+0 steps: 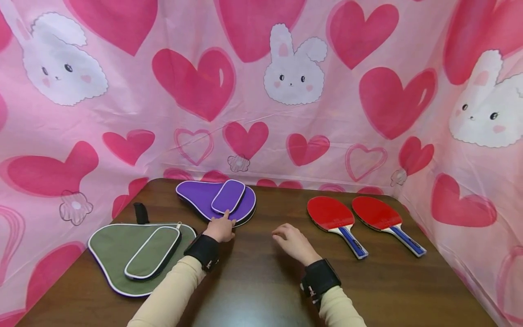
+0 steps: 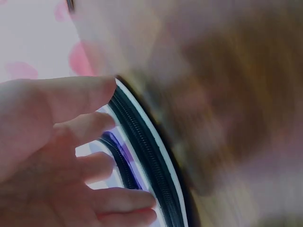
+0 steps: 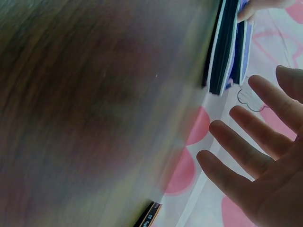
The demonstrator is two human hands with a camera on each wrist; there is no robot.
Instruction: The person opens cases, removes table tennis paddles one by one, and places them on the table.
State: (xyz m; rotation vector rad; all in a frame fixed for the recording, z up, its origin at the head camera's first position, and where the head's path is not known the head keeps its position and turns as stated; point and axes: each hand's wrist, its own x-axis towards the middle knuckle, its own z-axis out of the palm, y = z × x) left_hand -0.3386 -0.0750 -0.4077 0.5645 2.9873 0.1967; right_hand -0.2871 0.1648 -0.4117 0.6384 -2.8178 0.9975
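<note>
My left hand (image 1: 221,227) is at the near edge of a purple paddle case (image 1: 192,190) with white piping. Its index finger reaches the small front pocket (image 1: 228,196) of that case. In the left wrist view, the thumb (image 2: 94,91) lies right by the black zipper (image 2: 142,142) along the side, and the other fingers extend over the case. My right hand (image 1: 295,243) is over the middle of the table with nothing in it. Its fingers (image 3: 236,146) are spread in the right wrist view, and the purple case (image 3: 227,52) shows beyond them.
A green paddle case (image 1: 110,245) with a front pocket (image 1: 153,252) lies at the left, a black strap (image 1: 140,212) behind it. Two red table tennis paddles, one nearer (image 1: 330,212) and one farther right (image 1: 376,211), lie on the brown table (image 1: 261,281). Pink heart-patterned cloth (image 1: 253,109) surrounds the table.
</note>
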